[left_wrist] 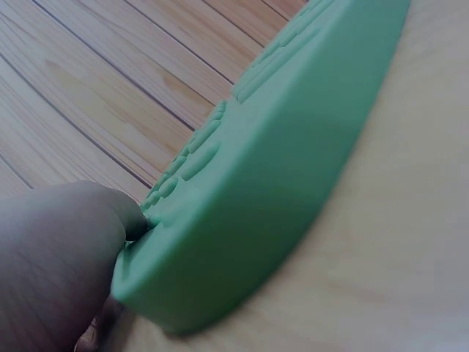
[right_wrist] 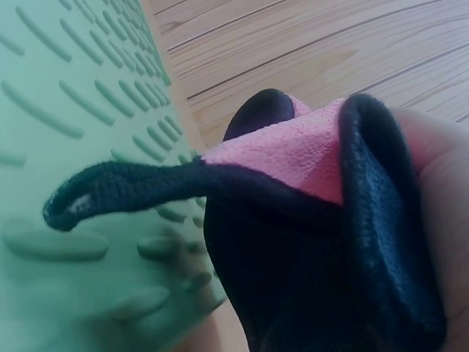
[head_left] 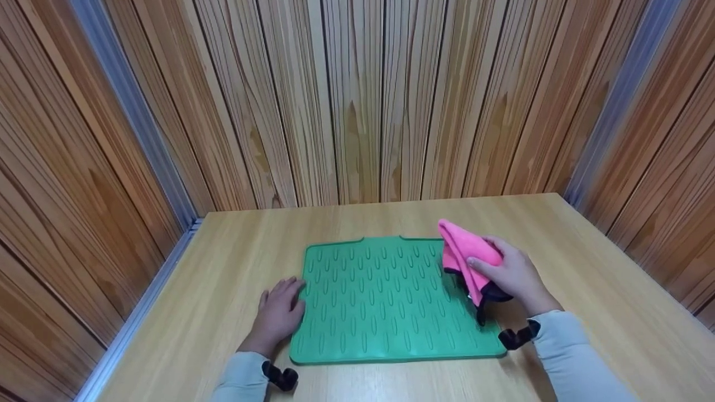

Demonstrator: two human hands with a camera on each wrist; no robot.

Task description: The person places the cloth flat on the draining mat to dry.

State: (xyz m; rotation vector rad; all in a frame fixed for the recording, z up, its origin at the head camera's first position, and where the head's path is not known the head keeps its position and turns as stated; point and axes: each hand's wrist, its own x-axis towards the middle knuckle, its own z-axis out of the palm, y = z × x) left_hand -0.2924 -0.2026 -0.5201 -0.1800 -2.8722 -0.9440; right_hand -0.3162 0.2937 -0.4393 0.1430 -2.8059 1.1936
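My right hand (head_left: 520, 274) grips a bunched pink cloth (head_left: 466, 251) with dark edging, thumb on the near side. The cloth hangs over the right part of a green mat (head_left: 380, 312) covered in raised oval ridges. A dark-edged corner (right_wrist: 110, 194) of it dangles over the ridges in the right wrist view. At the mat's left edge my left hand (head_left: 277, 312) rests, fingers extended and thumb against the rim. The left wrist view shows a digit of that hand (left_wrist: 66, 249) pressed on the mat's raised edge (left_wrist: 242, 213).
The mat lies on a light wooden table (head_left: 234, 251). Wood-plank walls (head_left: 357, 100) stand behind and on both sides, with metal strips (head_left: 137, 111) at the corners. A dark strapped device (head_left: 282, 377) sits on each wrist.
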